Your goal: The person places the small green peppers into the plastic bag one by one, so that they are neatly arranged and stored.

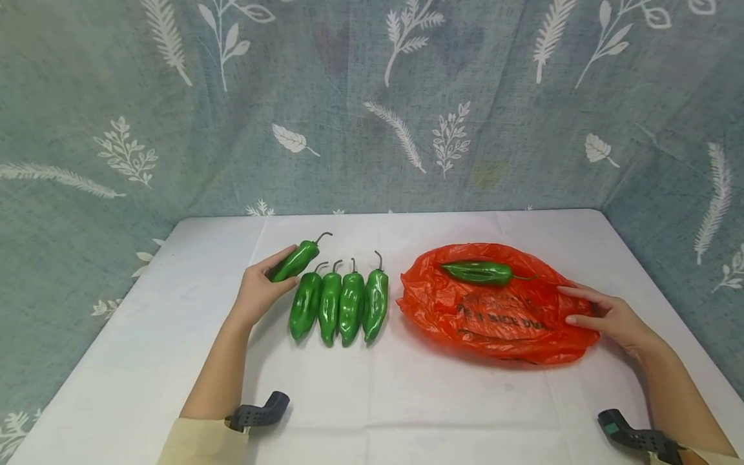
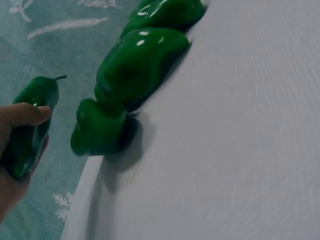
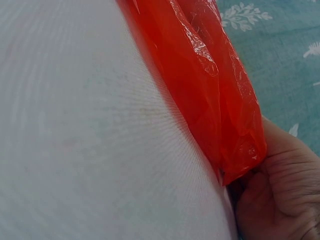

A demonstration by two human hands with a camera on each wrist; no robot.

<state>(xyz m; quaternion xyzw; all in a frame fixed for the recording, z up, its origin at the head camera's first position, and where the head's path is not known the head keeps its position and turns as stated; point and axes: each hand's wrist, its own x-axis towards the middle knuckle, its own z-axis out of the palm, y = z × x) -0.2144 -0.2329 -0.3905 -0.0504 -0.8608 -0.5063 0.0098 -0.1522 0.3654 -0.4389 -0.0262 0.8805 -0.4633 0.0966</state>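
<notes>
In the head view my left hand [image 1: 261, 287] grips a glossy green pepper [image 1: 295, 259], its curved stem pointing up and right. Thumb and fingers lie on opposite sides of this pepper [image 2: 30, 125] in the left wrist view. Just right of that hand, several green peppers [image 1: 351, 308] lie side by side, stems toward the back. My right hand [image 1: 616, 316] rests on the right end of a red plastic bag [image 1: 500, 342], thumb and fingers extended over it. In the right wrist view, the bag [image 3: 195, 95] hides the fingertips. Another green pepper [image 1: 479, 272] lies on the bag.
A white cloth [image 1: 465, 400] covers the table. Behind and at both sides hangs a grey-green fabric [image 1: 349, 142] with white leaf prints. Dark camera straps [image 1: 258, 413] are worn on both wrists, over pale sleeves [image 1: 200, 442]. Dark lettering marks the bag.
</notes>
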